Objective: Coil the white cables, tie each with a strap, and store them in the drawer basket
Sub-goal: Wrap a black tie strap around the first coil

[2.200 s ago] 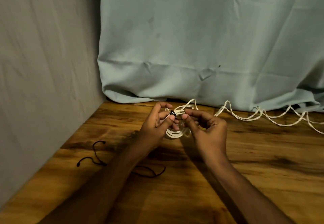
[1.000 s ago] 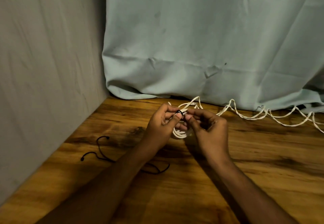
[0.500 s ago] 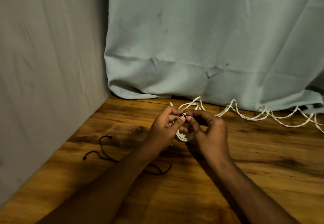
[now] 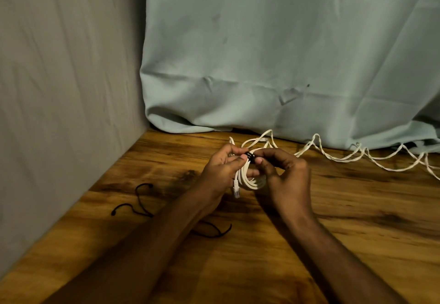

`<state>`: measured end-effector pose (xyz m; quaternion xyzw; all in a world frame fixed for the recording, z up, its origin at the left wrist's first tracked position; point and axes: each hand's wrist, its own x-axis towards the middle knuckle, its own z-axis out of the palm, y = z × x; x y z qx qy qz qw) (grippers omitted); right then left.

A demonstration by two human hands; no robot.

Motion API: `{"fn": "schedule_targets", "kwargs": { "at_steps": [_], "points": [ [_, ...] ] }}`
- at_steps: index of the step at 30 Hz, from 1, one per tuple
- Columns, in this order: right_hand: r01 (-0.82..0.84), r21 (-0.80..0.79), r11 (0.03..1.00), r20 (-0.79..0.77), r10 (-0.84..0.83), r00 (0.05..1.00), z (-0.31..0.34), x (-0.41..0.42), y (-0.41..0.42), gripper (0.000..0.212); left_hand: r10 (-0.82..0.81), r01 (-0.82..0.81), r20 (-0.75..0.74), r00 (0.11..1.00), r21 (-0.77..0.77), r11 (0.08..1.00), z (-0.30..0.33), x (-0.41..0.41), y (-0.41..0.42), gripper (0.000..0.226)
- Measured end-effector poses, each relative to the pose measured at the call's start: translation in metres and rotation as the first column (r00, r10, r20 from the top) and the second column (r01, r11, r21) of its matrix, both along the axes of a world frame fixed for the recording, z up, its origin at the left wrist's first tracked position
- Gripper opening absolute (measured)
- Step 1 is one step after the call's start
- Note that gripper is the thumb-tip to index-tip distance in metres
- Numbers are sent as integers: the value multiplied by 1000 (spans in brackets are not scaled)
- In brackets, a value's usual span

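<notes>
A coiled white cable (image 4: 251, 179) hangs between my two hands above the wooden table (image 4: 333, 220). A black strap (image 4: 249, 155) is wrapped round the top of the coil. My left hand (image 4: 221, 172) pinches the strap and coil from the left with thumb and fingers. My right hand (image 4: 285, 175) pinches the same strap from the right. A clear plug end (image 4: 236, 190) dangles below the coil. A second white cable (image 4: 357, 156) lies loose and wavy along the back of the table to the right.
Loose black straps (image 4: 140, 202) lie on the table at the left, one running under my left forearm. A pale green cloth (image 4: 285, 53) hangs behind the table and a grey wall (image 4: 59, 77) stands on the left.
Both hands keep working the black strap at the top of the coil. The coil has turned, and its plug end now hangs below my left hand.
</notes>
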<state>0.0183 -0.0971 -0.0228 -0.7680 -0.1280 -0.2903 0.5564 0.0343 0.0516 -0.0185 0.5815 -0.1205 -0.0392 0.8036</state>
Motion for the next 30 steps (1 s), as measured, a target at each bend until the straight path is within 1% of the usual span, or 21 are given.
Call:
{"fn": "schedule_targets", "kwargs": {
  "at_steps": [3,6,8,12,15,17,18,20,23,25,27,28,30],
  "points": [
    [10,-19,1000,-9,-10,1000,-1,2,1,29,10,-11,21,1000,62,998,-1,0,1,16],
    [-9,-56,998,-18,8,1000,-2,0,3,37,37,-41,42,998,111,993,-4,2,3,13],
    [-14,-76,997,-24,12,1000,-5,1,5,37,31,-36,37,999,126,991,-4,1,5,14],
    [29,63,998,-48,-26,999,-4,1,4,27,42,-42,10,999,51,998,-1,0,3,17],
    [68,25,997,-48,-67,997,-3,1,2,27,28,-28,12,1000,33,999,1,-1,1,16],
    [66,15,998,-53,-65,996,-3,0,1,21,14,-15,24,1000,45,999,1,-2,2,16],
    [69,-11,998,-42,-69,997,-2,0,1,18,11,-13,35,999,55,998,1,-2,2,16],
    [108,-147,983,33,-104,994,1,1,-1,16,8,-13,54,999,88,996,1,-2,2,17],
    [174,-386,906,165,-117,979,7,1,-6,15,1,-14,85,996,155,988,-1,-2,4,16],
    [193,-490,850,170,-125,978,9,-1,-6,19,-4,-16,98,995,198,980,-3,-1,7,12],
    [205,-546,812,165,-135,977,7,-2,-4,23,-7,-11,89,996,204,979,-6,-1,10,12],
    [207,-550,809,184,-125,975,7,-2,-3,21,-1,-14,80,997,188,982,-6,-1,10,13],
    [185,-509,840,216,-83,973,8,-1,-2,14,35,-40,44,998,115,993,-4,-2,11,14]
  ]
}}
